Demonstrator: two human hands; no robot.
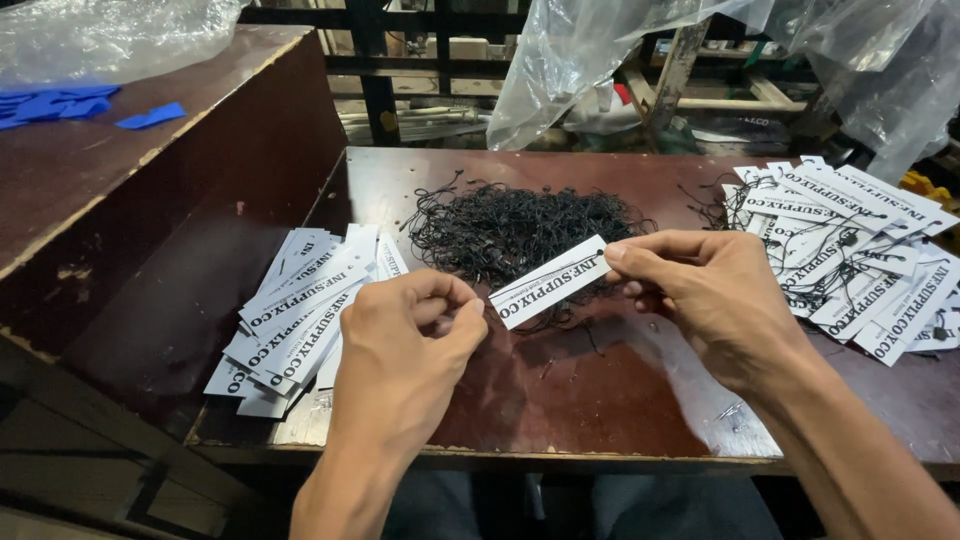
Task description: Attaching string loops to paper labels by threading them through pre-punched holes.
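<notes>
Both hands pinch one white tag (552, 281) over brown table (600, 400): left hand (405, 345) near end, right hand (700, 300) hole end. Black string heap (520, 230) behind, untagged stack (300, 310) left, strung tags (860, 250) right; string possibly threaded, unclear.

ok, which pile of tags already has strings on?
The right pile, beside the right hand: black strings loop over its tags. The left pile is bare white tags.
</notes>
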